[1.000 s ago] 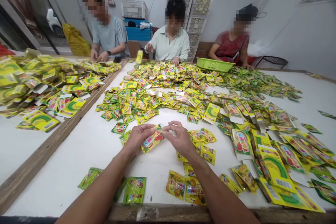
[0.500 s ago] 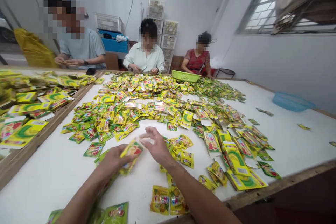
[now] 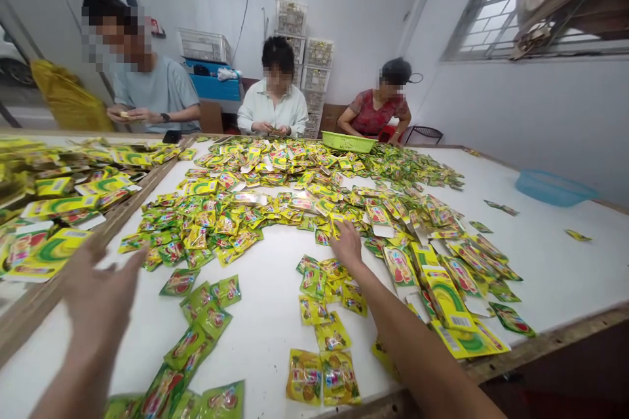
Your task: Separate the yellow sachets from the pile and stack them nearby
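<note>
My left hand (image 3: 101, 291), blurred, is raised over the left part of the white table with its fingers apart and nothing in it. On the far side of the front sachets, my right hand (image 3: 346, 242) reaches to a small yellow box (image 3: 337, 217) at the pile's edge; its fingertips are at the box. Between my arms lie green sachets (image 3: 199, 324) in an overlapping row and yellow sachets (image 3: 331, 334) in another. Flat yellow and green boxes (image 3: 447, 294) are stacked right of my right forearm.
Wooden strips (image 3: 142, 200) edge the table (image 3: 260, 321). Boxes are heaped beyond the left strip. A green basket (image 3: 348, 142) stands behind the big pile (image 3: 275, 177), a blue basket (image 3: 555, 187) at the right. Three people sit across the table, their hands at small items.
The box in my left hand is gone from it; that hand has swung left and opened. My right hand has moved right and away from me to a box at the pile.
</note>
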A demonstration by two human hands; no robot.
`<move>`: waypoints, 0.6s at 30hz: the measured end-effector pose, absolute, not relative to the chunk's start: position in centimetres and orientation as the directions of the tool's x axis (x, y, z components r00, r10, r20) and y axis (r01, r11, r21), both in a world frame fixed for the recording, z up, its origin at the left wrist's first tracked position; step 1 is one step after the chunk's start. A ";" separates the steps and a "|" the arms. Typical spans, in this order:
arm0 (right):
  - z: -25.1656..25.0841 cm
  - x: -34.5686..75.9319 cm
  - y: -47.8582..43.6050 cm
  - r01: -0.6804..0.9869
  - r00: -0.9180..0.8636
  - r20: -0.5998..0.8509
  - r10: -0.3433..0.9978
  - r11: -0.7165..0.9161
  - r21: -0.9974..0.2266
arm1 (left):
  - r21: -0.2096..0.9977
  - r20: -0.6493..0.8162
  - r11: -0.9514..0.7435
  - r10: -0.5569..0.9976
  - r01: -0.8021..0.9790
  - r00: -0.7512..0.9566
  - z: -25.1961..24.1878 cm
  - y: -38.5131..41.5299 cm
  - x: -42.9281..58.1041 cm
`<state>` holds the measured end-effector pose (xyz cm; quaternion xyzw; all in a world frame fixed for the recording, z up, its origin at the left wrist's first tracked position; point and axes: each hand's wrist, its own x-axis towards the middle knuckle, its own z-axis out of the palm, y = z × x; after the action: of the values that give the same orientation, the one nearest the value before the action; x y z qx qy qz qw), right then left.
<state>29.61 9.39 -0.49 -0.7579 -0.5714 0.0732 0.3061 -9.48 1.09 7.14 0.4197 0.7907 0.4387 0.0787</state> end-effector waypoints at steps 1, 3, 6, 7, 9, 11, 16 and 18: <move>-0.1 28.9 8.7 0.807 0.323 0.271 0.907 -0.114 -0.579 | 0.795 0.237 0.215 0.751 0.568 -0.616 6.5 2.2 -7.6; 1.0 27.2 7.0 0.719 0.321 0.281 0.904 -0.039 -0.694 | 0.759 0.339 0.022 0.840 0.651 -0.423 5.5 3.5 -3.8; 2.8 24.2 4.3 0.497 0.113 0.071 0.991 0.005 -0.868 | 0.659 0.452 -0.330 0.892 0.675 -0.005 4.1 3.4 0.5; 3.1 23.3 3.5 0.424 -0.042 -0.012 0.999 0.007 -0.906 | 0.674 0.414 -0.381 0.904 0.634 0.104 3.7 3.1 1.4; 3.4 21.7 2.6 0.319 -0.284 -0.075 0.956 0.020 -0.948 | 0.760 0.236 -0.348 0.935 0.549 0.265 3.0 2.5 2.1; 3.3 21.2 2.7 0.336 -0.335 -0.068 0.940 0.052 -0.940 | 0.845 0.051 -0.219 0.941 0.489 0.334 2.3 2.1 1.9; 1.5 24.4 6.6 0.855 0.163 0.061 0.985 -0.110 -0.507 | 0.929 -0.118 0.041 0.974 0.367 0.191 0.9 2.0 1.0; 0.6 25.7 8.0 0.922 0.192 0.055 0.980 -0.161 -0.352 | 0.939 -0.169 0.116 0.976 0.324 0.141 0.6 2.2 1.0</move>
<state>25.72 8.05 0.60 -0.7561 -0.6288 0.0930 0.1557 1.01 2.20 0.65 0.5756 0.5646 0.3331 0.4889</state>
